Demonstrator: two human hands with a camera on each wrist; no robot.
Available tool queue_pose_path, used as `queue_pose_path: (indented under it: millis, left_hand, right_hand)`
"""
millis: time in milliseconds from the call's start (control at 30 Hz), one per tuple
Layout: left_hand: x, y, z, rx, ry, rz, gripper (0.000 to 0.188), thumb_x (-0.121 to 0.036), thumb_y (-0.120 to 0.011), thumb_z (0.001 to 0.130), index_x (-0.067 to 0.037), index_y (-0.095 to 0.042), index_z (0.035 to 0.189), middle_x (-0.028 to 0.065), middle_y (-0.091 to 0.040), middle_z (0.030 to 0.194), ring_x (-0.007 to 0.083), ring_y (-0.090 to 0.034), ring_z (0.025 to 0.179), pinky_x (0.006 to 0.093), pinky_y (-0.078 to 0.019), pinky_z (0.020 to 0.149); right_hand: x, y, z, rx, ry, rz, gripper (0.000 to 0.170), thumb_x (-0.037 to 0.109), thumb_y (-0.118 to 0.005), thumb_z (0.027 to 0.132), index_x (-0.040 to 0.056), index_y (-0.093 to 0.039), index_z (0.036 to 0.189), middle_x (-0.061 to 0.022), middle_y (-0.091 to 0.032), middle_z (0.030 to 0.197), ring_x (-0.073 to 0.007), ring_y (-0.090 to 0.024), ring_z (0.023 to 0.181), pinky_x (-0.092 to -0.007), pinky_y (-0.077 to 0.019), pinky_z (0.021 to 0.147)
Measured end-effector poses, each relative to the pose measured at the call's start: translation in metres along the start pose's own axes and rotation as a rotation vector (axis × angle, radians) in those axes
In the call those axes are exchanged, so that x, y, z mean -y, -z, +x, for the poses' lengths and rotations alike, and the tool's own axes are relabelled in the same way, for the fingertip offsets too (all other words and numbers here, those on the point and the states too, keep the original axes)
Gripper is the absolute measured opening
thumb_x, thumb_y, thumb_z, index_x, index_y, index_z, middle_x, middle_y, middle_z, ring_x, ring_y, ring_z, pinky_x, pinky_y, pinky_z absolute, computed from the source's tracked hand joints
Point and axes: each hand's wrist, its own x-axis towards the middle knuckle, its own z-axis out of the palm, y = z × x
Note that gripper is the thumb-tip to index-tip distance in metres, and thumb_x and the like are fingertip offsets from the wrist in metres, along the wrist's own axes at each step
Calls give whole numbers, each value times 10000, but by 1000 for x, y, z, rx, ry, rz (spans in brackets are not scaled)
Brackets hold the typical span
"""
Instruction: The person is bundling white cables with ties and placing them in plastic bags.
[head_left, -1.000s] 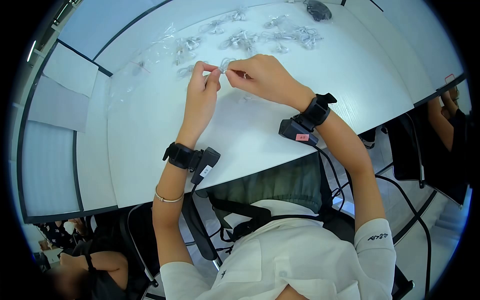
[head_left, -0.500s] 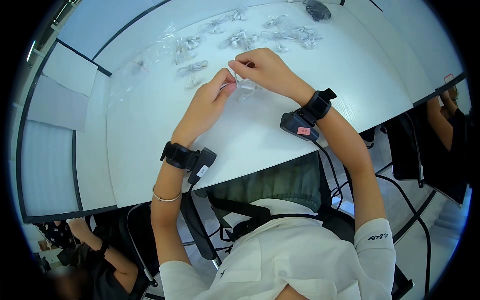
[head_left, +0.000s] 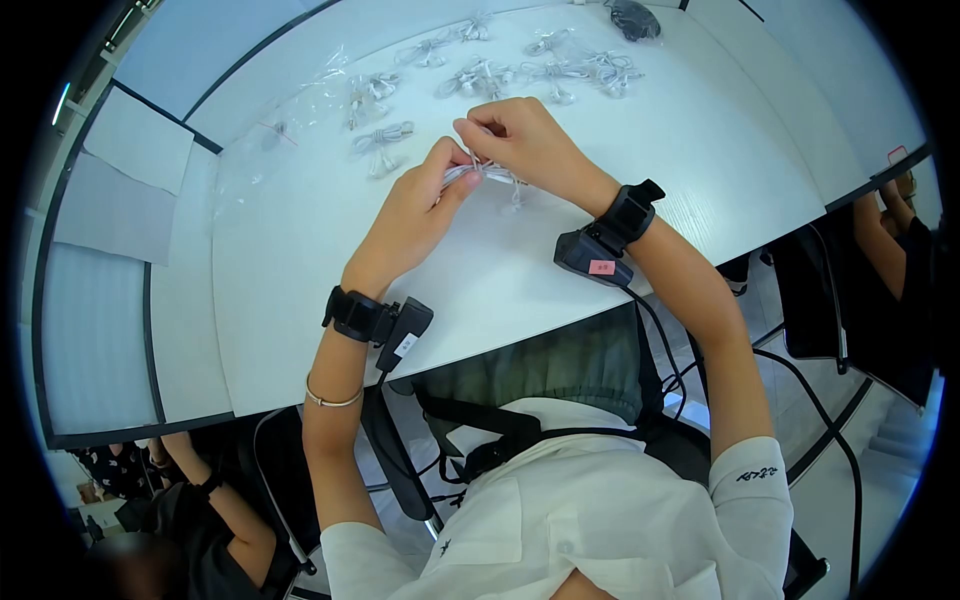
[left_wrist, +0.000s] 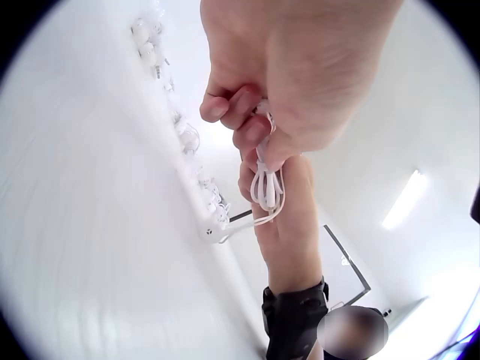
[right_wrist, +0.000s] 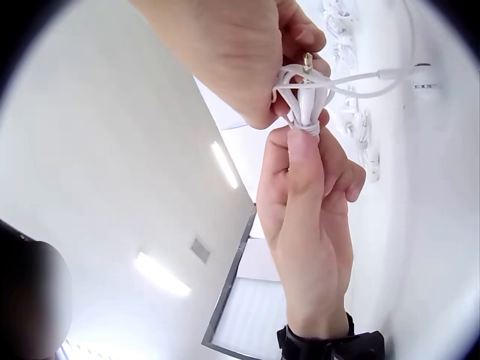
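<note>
The left hand (head_left: 415,215) pinches a folded bundle of white earphone cable (head_left: 462,174) between thumb and fingers, above the table. Close beside it, the right hand (head_left: 530,145) has its fingertips on the cable at the bundle. In the right wrist view the bundle (right_wrist: 306,101) is wrapped round near its middle, just over the left thumb (right_wrist: 304,150); a metal plug (right_wrist: 307,61) shows among its loops. An earbud (right_wrist: 424,79) hangs from a loose strand. In the left wrist view white loops (left_wrist: 264,187) stick out below the near hand's curled fingers.
Several bundled white cables (head_left: 480,78) lie along the back of the white table (head_left: 300,270). Clear plastic bags (head_left: 300,110) lie at the left back, and a dark item (head_left: 634,20) at the right back. Other people sit at both sides.
Both hands have moved right from where they were a second ago, uncovering a bundle on the table. Since the middle frame the cable between them stands less upright and the hands have shifted slightly.
</note>
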Motion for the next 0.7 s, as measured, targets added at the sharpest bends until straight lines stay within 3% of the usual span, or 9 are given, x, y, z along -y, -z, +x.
queue_pose_path:
  millis: [67,267,367,467,500,567,667,700]
  left_hand:
    - [1,-1,1,-17,-27,-4,197,-196,-490,931,-14,-453,996,146,-548,712,231,-472,590,322,-366,573]
    - [3,-3,1,-54,-35,-3,176,-181,-508,918,-23,-460,978,141,-541,697,231,-477,583,329,-368,566]
    - [6,-2,1,-75,-26,35,169,-180,-513,914,-28,-462,967,142,-542,680,248,-491,574,339,-378,568]
    - [9,0,1,-83,-8,75,171,-184,-516,911,-33,-463,969,145,-553,693,259,-508,591,342,-390,581]
    - [10,-1,1,-96,-17,75,175,-186,-518,910,-33,-465,976,153,-555,700,269,-517,601,344,-405,597]
    - [9,2,1,-45,105,57,183,-196,-529,923,-24,-472,952,77,-567,896,156,-520,927,291,-423,788]
    - [24,0,3,-112,-50,-4,182,-190,-538,902,-22,-478,938,82,-573,809,201,-544,748,341,-430,671]
    - [24,2,4,-77,-48,-64,177,-193,-543,900,-28,-483,921,53,-558,810,171,-525,751,323,-424,667]
  right_hand:
    - [3,1,-1,13,1,-1,377,233,-533,887,-49,-506,637,-50,-402,488,-88,-334,472,-269,-291,450]
    - [6,7,-1,-3,48,-232,378,282,-542,877,-8,-519,636,-79,-402,480,-185,-330,440,-319,-288,457]
    - [9,19,0,127,-48,-162,376,299,-558,876,15,-551,630,-26,-492,505,-120,-412,464,-275,-334,478]
    - [6,25,0,239,-71,69,287,278,-568,877,36,-585,725,-3,-523,547,-83,-431,503,-262,-348,494]
    - [8,27,1,269,-108,94,193,248,-569,881,58,-592,855,0,-534,579,-74,-453,546,-252,-357,524]
    - [7,29,0,272,-50,120,174,224,-564,885,62,-587,944,-26,-565,649,-105,-497,608,-254,-404,597]
    - [-7,21,1,150,232,8,186,204,-564,880,63,-586,999,-46,-600,758,-144,-555,707,-275,-444,687]
    - [-11,21,2,147,243,-44,191,199,-566,876,63,-587,1008,-47,-606,781,-155,-566,727,-283,-451,704]
